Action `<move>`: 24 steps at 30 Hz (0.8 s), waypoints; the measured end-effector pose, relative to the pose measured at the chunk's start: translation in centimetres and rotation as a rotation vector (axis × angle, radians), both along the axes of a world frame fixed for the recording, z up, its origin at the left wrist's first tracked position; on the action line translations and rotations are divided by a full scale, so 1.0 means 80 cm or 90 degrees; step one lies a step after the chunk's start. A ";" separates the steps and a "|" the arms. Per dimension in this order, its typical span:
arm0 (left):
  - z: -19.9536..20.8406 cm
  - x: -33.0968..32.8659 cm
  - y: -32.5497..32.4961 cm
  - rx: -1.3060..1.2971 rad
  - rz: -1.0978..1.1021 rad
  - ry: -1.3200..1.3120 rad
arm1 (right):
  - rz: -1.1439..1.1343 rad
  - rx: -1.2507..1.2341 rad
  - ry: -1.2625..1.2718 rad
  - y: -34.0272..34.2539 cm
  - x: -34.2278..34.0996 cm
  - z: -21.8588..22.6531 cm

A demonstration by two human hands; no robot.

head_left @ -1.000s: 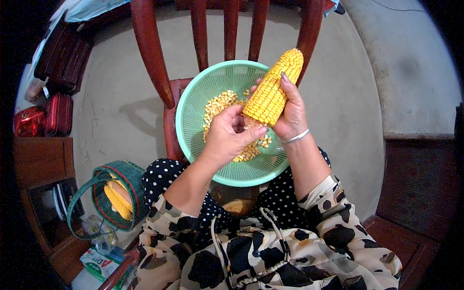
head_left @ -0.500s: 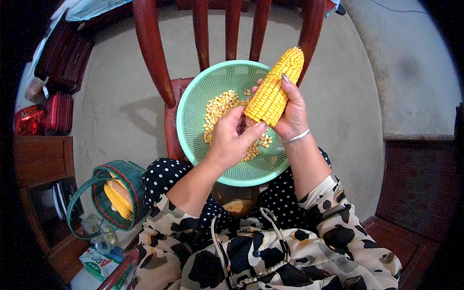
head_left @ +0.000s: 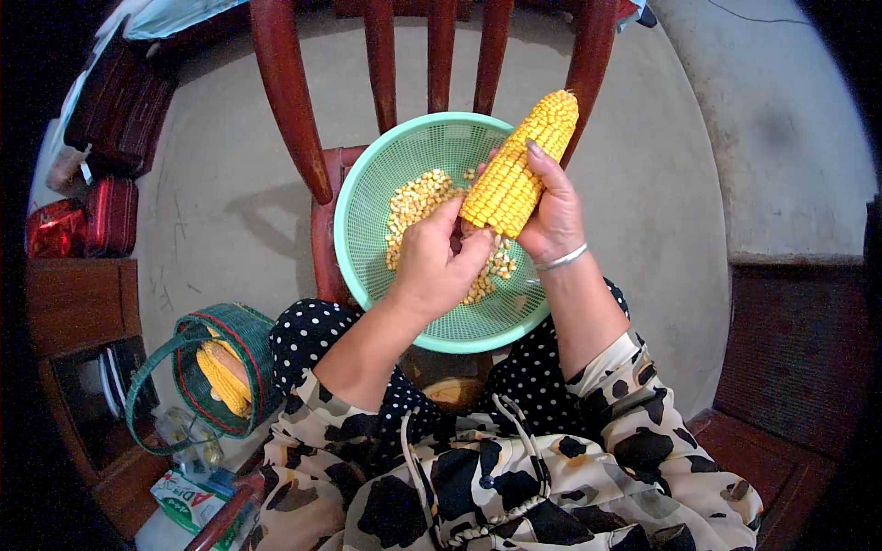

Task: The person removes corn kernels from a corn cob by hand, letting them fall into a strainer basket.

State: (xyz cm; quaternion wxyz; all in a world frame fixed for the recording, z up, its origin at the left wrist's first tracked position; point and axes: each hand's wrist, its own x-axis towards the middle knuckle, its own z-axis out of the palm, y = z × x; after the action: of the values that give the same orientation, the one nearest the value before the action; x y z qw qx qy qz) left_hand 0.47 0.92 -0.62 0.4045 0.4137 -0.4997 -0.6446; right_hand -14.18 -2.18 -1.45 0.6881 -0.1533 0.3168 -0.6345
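A large yellow ear of corn (head_left: 520,167) is tilted over a mint-green mesh basin (head_left: 352,275), its tip pointing away to the right. Wrapped round its right side is my right hand (head_left: 554,209), thumb lying along the kernels and a silver bangle at the wrist. My left hand (head_left: 439,255) pinches the near, lower end of the ear, where kernels are gone; its fingertips are partly hidden behind the thumb and cob. Loose corn kernels (head_left: 415,204) lie in the basin below both hands.
The basin rests on a dark red wooden chair (head_left: 292,101) with a slatted back. On the floor at left, a green woven basket (head_left: 260,367) holds several corn ears (head_left: 223,378). A wooden cabinet (head_left: 83,298) and red bag (head_left: 112,216) stand farther left; a wall (head_left: 781,138) rises at right.
The near end of the ear and my left hand have shifted slightly left and up. My right thumb has slid a little left along the kernels.
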 end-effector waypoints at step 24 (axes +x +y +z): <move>0.003 0.008 -0.009 0.157 -0.088 0.070 | -0.002 0.012 -0.091 0.003 -0.004 0.002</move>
State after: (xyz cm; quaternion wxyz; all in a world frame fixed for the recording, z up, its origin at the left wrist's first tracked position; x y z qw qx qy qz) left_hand 1.11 0.23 -0.37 0.3323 0.3889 -0.4206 -0.7493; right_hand -14.47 -1.93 -1.28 0.7093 -0.1003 0.2733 -0.6420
